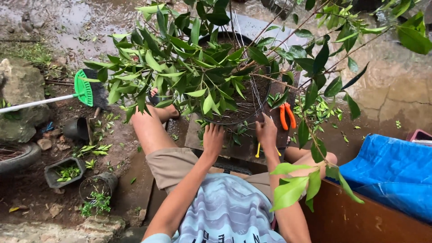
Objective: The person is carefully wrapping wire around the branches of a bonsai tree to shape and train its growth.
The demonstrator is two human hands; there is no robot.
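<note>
Pot (234, 118) with its leafy shrub sits on a slab between our knees; our left hand (213, 138) and right hand (266, 130) both grip its near rim. Cut leaves already litter the ground (one orange-handled pruner (286, 115) lies beside). Three small pots (77, 129) wait leftward.

Outdoor garden yard: wet muddy ground (90, 27), potted plants (67, 173) near left, green broom (85, 90), rock (20, 99) far left.

A single head-worn camera looks steeply down, close over both hands gripping a round black plastic plant pot (234, 118).
</note>
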